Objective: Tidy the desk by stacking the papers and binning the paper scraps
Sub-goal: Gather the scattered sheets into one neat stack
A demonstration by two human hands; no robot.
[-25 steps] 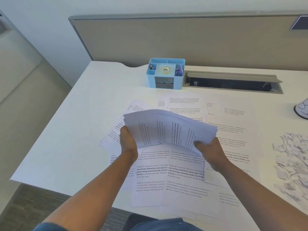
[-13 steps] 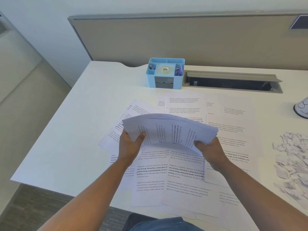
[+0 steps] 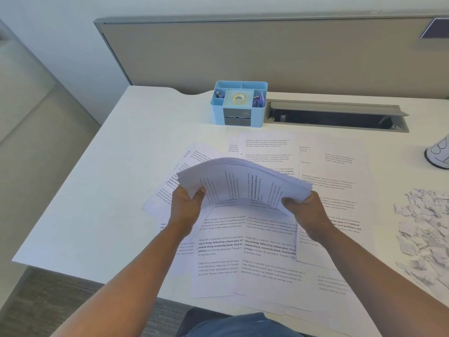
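Note:
A bowed sheaf of printed papers (image 3: pixel 243 181) hangs above the white desk (image 3: pixel 104 190), held at both ends. My left hand (image 3: pixel 185 207) grips its left end, thumb on the near face. My right hand (image 3: pixel 306 212) grips the right end, thumb on top of the sheets. Beneath them, several loose printed sheets (image 3: pixel 255 251) lie spread and overlapping across the middle of the desk. A heap of small white paper scraps (image 3: pixel 427 229) lies at the desk's right edge.
A light blue desk organiser (image 3: pixel 239 104) with a tape roll stands at the back, beside an open grey cable tray (image 3: pixel 335 115). A white object with black lines (image 3: pixel 439 154) sits at the far right. A beige partition (image 3: pixel 267 52) closes the rear.
My left hand has shifted its hold on the sheaf's left end, the thumb now showing on the near face. The sheaf sits slightly lower and more bowed. The right hand has stayed put.

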